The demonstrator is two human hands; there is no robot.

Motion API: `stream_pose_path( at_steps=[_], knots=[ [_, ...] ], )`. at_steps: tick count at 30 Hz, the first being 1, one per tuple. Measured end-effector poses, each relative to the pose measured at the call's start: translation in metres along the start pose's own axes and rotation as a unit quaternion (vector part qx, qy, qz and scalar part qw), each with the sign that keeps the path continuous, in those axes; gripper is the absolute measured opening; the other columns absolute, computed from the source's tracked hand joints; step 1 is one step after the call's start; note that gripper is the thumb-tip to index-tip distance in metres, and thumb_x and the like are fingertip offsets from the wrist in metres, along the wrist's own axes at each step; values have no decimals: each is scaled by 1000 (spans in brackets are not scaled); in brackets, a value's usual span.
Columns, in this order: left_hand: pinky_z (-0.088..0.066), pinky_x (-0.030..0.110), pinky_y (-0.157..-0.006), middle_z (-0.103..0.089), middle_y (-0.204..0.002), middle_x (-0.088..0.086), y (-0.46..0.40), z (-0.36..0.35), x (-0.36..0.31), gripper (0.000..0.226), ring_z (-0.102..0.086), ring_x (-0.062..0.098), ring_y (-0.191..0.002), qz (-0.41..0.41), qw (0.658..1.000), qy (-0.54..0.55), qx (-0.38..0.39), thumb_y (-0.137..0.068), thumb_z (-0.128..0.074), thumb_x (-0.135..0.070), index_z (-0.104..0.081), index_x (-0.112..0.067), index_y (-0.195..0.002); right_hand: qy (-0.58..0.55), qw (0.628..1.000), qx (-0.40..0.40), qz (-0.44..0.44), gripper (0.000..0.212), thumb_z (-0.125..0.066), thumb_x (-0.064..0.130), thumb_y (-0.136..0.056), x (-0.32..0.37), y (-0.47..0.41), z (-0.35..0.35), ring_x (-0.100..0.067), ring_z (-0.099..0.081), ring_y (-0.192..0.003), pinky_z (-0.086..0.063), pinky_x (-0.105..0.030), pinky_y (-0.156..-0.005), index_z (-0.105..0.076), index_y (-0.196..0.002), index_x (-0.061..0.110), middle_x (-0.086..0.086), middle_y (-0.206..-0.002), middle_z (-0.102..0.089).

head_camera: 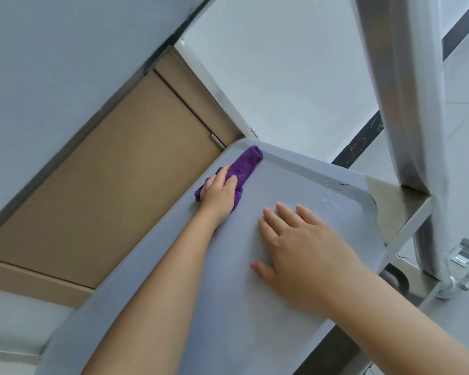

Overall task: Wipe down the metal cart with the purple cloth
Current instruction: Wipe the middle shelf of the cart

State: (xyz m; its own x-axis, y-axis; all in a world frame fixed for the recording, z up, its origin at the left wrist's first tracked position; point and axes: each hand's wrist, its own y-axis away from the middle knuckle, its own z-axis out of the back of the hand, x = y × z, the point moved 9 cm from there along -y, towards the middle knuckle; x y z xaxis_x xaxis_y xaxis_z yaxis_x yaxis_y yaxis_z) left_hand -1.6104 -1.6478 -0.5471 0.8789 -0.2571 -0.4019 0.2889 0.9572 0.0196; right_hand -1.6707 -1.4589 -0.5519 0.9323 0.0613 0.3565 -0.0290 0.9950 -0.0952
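Inventory, left to right, placed against the cart shelf (pixel 255 307).

- Left of shelf, below its level: tan flat panels (pixel 106 190), matt, cardboard-like; exact nature not determinable.
- Along shelf's left rim: left hand (pixel 218 192), fingers laid straight over the cloth (pixel 241 169), thumb wrapped at its near side; pressed down, gripped lightly, judged so as to drag the fabric along the raised lip where dirt collects.
- Cloth: purple, plush microfibre nap, rolled into a thick pad; far end reached into shelf's far-left corner, touching the rim there. Folded thick, probably to give a firm wiping edge.
- Shelf itself: grey, smooth, matt-sheened, flat with a shallow raised border and rounded corners.
- Middle of shelf: right hand (pixel 301 250), flat, fingers straight and spread, palm down, nothing grasped; judged placed to steady the cart against the wiping push.
- Near shelf's far-right corner: scattered droplets (pixel 328 200), not yet wiped.
- Right of shelf: upright post (pixel 406 104), brushed bright metal, flattened section; joined to shelf frame at a square bracket.
- Below post, lower right of shelf: castor (pixel 455 282), metal, with brake tab; partly hidden.

Task judged part done: left edge in hand, right side outstanding.
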Motion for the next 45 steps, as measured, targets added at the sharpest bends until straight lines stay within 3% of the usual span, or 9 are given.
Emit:
stream_pose_path(
  at_steps=[7, 11, 15, 18, 23, 28, 32, 39, 45],
  knots=[
    [-20, 38, -113, -32, -148, 7, -37, 7, 5, 50, -29, 28, -134, 35, 999, -18, -17, -94, -32, -39, -33, -34, -143, 8, 997, 71, 7, 74, -23, 56, -96, -2, -7, -6, -19, 7, -146, 3, -36, -116, 1, -151, 13, -1, -159, 5],
    [-19, 36, -111, -29, -150, 10, -55, 12, 9, 52, -26, 31, -136, 54, 997, -30, -46, -96, -32, -38, -28, -28, -146, 2, 999, 45, 8, 72, -23, 54, -97, 0, -6, -6, -19, 8, -145, 5, -37, -116, 1, -151, 12, -3, -159, 5],
    [-15, 46, -113, -23, -152, 9, -74, 14, 8, 66, -17, 33, -139, 96, 993, -40, -55, -90, -36, -51, -21, -24, -148, -1, 1000, 24, -5, 70, -24, 50, -97, 2, -4, -6, -21, 9, -145, 6, -39, -116, -1, -150, 10, -5, -159, 4],
    [-17, 48, -113, -23, -152, 8, -84, 8, -5, 80, -16, 32, -141, 102, 994, -15, -45, -82, -43, -64, -26, -18, -146, -1, 1000, 16, -2, 70, -24, 48, -98, 3, -6, -6, -22, 9, -145, 5, -40, -116, -1, -150, 8, -6, -159, 4],
    [-22, 52, -110, -33, -146, 8, -89, 7, -12, 76, -24, 33, -136, 136, 988, -30, -65, -81, -39, -64, -34, -17, -141, -16, 1000, 13, -1, 69, -25, 47, -97, 1, -4, -3, -20, 10, -145, 7, -38, -115, -1, -150, 9, -4, -159, 4],
    [-17, 49, -112, -29, -148, 8, -94, 3, -19, 62, -22, 34, -135, 172, 983, -28, -61, -91, -35, -50, -29, -18, -143, -8, 1000, -7, -5, 79, 2, 50, -83, 2, -5, -4, -21, 8, -146, 7, -38, -115, -2, -150, 9, -5, -159, 2],
    [-14, 51, -112, -31, -146, 11, -97, 1, -18, 60, -23, 35, -135, 139, 987, -42, -67, -92, -32, -48, -30, -14, -142, -21, 1000, 9, -4, 70, -24, 47, -97, 2, -5, -4, -20, 11, -145, 9, -37, -115, 0, -150, 9, -4, -159, 5],
    [-23, 45, -108, -39, -142, 11, -90, -3, -37, 57, -34, 31, -129, 31, 995, -70, -68, -94, -29, -48, -39, -12, -137, -23, 1000, -5, 0, 70, -26, 48, -97, 2, -6, -4, -19, 11, -145, 10, -37, -115, -1, -150, 10, -4, -159, 5],
    [-23, 46, -109, -41, -140, 12, -81, -9, -44, 53, -33, 32, -129, -4, 996, -62, -60, -94, -29, -49, -42, -19, -135, -31, 999, -20, 7, 70, -28, 48, -96, 2, -6, -1, -18, 9, -145, 9, -36, -115, -4, -150, 11, -3, -159, 3]
  ],
)
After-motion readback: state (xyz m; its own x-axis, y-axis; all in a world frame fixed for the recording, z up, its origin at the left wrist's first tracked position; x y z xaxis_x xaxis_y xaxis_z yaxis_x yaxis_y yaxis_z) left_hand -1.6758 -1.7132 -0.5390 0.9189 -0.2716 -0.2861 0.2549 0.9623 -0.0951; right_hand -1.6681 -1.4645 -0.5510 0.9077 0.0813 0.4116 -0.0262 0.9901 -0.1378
